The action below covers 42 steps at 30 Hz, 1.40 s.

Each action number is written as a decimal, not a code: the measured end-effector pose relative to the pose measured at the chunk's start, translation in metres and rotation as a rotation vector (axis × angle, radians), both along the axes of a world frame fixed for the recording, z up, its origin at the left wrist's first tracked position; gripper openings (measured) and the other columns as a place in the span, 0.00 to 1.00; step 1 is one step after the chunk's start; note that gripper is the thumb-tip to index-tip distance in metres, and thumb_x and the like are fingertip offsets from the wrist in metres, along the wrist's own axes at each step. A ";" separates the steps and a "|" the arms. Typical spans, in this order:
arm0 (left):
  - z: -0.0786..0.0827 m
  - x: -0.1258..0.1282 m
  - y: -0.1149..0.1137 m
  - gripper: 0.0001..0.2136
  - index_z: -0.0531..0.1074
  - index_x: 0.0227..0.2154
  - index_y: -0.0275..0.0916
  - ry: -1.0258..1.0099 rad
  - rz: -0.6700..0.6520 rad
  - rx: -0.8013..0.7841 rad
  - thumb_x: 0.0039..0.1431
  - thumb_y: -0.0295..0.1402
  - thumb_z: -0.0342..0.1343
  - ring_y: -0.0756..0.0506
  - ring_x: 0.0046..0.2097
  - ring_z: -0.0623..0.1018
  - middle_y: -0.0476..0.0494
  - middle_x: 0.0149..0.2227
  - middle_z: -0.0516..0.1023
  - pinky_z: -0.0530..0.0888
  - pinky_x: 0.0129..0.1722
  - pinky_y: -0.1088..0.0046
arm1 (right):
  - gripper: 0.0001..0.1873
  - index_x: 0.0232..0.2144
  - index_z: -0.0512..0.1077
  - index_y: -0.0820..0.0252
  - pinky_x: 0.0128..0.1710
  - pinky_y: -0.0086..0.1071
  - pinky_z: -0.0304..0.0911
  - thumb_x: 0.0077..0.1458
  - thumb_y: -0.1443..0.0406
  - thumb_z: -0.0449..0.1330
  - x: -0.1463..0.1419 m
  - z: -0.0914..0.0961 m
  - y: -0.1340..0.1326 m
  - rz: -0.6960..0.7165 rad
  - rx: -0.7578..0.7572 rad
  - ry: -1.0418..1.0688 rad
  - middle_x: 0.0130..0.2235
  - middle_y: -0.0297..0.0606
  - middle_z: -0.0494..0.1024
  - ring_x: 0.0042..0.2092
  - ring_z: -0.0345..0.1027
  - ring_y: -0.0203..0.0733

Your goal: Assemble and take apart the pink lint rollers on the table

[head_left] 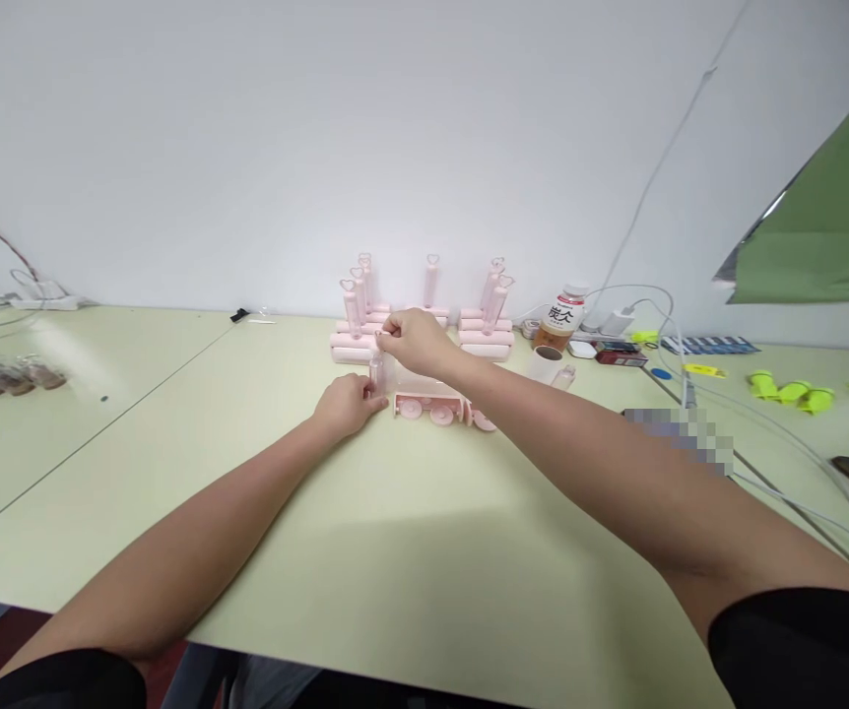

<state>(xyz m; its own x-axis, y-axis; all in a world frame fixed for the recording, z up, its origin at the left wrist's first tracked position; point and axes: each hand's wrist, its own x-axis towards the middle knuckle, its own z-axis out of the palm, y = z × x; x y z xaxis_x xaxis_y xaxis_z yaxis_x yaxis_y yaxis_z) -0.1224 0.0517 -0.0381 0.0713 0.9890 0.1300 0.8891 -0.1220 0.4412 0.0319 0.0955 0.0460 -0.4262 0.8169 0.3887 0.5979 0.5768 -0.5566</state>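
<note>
My left hand (347, 405) rests on the table with its fingers closed round a small clear tube (376, 372), which stands upright. Just above, my right hand (419, 341) pinches the top of that tube; the small part between its fingertips is mostly hidden. Beside the tube lies a low pink strip (430, 402) with round pink discs (440, 415) along its front, partly covered by my right forearm. Behind my hands, pink cylinders with heart-shaped loops stand upright, among them one at the left (352, 310) and one in the middle (431, 283).
Pink roller-shaped pieces (486, 345) lie near the wall. To the right are a labelled drink bottle (561, 317), a white cup (543, 367), a small dark box (620, 354), white cables (683, 379) and yellow-green pieces (792, 393). Several small bottles (7, 376) lie far left.
</note>
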 end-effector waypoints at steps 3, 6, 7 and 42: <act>0.001 0.001 0.001 0.11 0.72 0.27 0.39 0.014 -0.004 -0.015 0.55 0.43 0.58 0.43 0.31 0.75 0.45 0.29 0.77 0.61 0.28 0.70 | 0.09 0.19 0.64 0.59 0.28 0.31 0.48 0.49 0.68 0.57 -0.005 -0.007 0.002 0.004 -0.015 -0.043 0.22 0.31 0.66 0.26 0.57 0.35; 0.003 0.002 0.002 0.12 0.73 0.27 0.39 0.029 -0.001 -0.029 0.54 0.44 0.58 0.43 0.31 0.75 0.45 0.27 0.77 0.61 0.27 0.70 | 0.07 0.21 0.65 0.59 0.28 0.31 0.49 0.48 0.69 0.58 -0.007 -0.012 -0.001 -0.008 -0.024 -0.068 0.23 0.32 0.68 0.27 0.59 0.36; 0.004 0.002 0.002 0.12 0.73 0.27 0.39 0.036 0.001 -0.031 0.54 0.44 0.58 0.43 0.31 0.75 0.45 0.26 0.77 0.61 0.27 0.70 | 0.05 0.22 0.67 0.60 0.28 0.31 0.50 0.48 0.68 0.58 -0.006 -0.014 -0.002 -0.016 -0.028 -0.068 0.24 0.33 0.69 0.28 0.60 0.37; 0.083 -0.013 -0.010 0.12 0.76 0.29 0.38 -0.269 0.134 0.318 0.55 0.41 0.54 0.52 0.23 0.64 0.49 0.25 0.73 0.62 0.24 0.75 | 0.04 0.30 0.70 0.57 0.25 0.29 0.53 0.57 0.66 0.55 0.094 -0.097 -0.163 0.225 -0.405 0.158 0.21 0.28 0.65 0.23 0.56 0.33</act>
